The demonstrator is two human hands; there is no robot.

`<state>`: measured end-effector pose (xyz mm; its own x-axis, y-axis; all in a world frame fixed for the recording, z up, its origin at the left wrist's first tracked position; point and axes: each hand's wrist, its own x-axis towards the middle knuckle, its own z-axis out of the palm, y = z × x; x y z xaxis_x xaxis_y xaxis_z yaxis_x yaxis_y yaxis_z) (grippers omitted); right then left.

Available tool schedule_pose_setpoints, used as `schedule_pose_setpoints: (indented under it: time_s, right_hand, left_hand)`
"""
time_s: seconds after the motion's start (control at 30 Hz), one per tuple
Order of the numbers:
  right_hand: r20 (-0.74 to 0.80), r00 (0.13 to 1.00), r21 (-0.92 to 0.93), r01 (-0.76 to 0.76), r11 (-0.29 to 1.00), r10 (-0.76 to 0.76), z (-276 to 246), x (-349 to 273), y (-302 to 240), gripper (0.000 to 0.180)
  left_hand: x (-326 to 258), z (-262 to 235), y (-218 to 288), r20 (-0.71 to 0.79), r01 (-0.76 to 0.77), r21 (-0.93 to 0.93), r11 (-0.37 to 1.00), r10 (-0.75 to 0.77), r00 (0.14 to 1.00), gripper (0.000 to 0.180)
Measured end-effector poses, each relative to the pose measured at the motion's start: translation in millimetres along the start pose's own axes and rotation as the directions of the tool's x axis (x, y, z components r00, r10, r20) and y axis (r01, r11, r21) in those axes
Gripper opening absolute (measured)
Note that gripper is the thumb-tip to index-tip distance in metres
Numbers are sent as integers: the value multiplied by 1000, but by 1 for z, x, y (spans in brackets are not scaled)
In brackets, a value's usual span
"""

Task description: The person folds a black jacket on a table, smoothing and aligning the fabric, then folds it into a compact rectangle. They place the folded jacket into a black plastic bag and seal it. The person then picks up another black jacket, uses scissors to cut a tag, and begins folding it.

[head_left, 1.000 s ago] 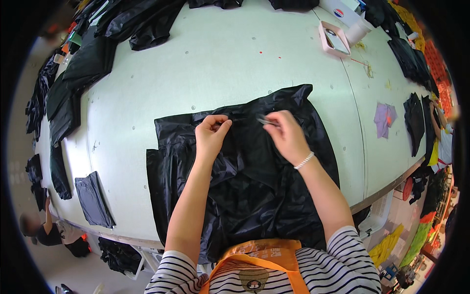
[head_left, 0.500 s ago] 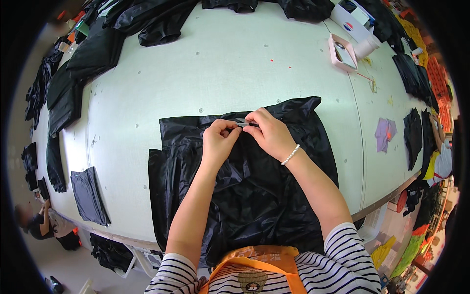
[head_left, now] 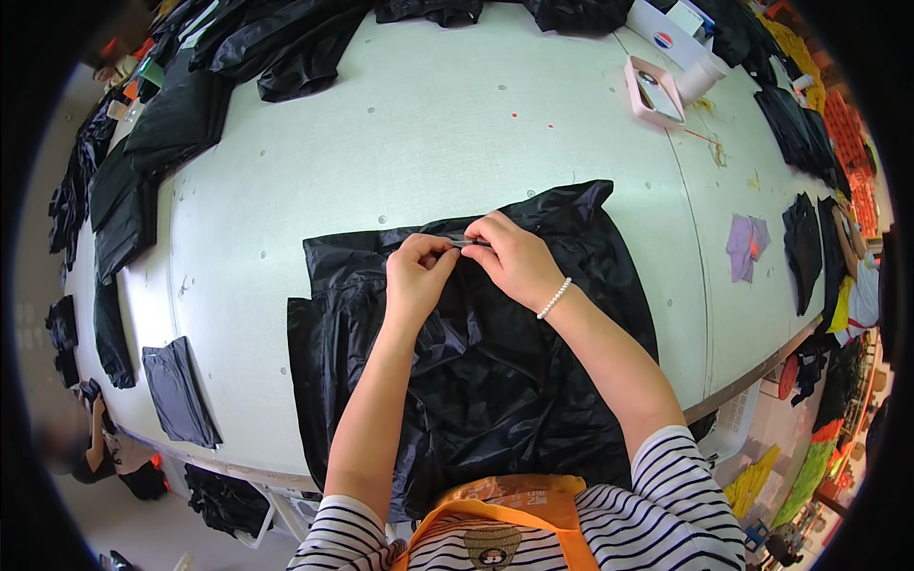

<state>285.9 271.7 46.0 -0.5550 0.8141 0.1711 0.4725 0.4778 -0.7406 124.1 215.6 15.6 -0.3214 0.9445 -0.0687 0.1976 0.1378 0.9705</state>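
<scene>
I'm wearing head camera, left one of side-by-side pair, its fisheye lens looking steeply down and ahead over my own forearms (head_left: 373, 404). Left hand (head_left: 412, 284) and right hand (head_left: 519, 266) sitting near centre, fairly close; my apron (head_left: 552, 490) lying even nearer at lower edge. Table (head_left: 428, 143) spreading wide beyond, its near edge curving up toward both sides. Floor (head_left: 162, 533) showing at lower left, black border ringing whole view.

Left hand (head_left: 416, 279): one, fingers curled, thumb and forefinger pinched.
Right hand (head_left: 519, 262): one, fingers bent, thumb closed against them, fingertips just beside the left's.
Left forearm (head_left: 369, 402): bare, slanting inward.
Right forearm (head_left: 606, 357): bare, angled leftward to its wrist (head_left: 549, 290).
</scene>
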Motion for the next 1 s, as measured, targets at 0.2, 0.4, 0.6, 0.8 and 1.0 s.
schedule_pose_setpoints:
  time_s: [0.2,0.4,0.6,0.8,1.0]
  right_hand:
    - [-2,999,-10,-47,999,47,-1,-2,0,15]
    - [-257,952,138,-132,982,164,-24,-26,23,21]
    - [-667,669,-160,-560,813,329,-127,-190,179,23]
    - [-678,592,-415,-798,438,437,-164,-272,206,23]
    - [63,996,-11,-69,998,70,-73,-172,-11,48]
  left_hand:
    - [-1,1,4,1,-14,37,999,14,1000,10]
    - [-15,-3,18,22,-223,232,947,224,974,32]
    - [-92,-41,11,418,-455,421,785,277,865,35]
    - [-120,-29,-23,543,-537,566,626,208,814,40]
    - [-126,-30,-29,557,-549,574,608,202,806,33]
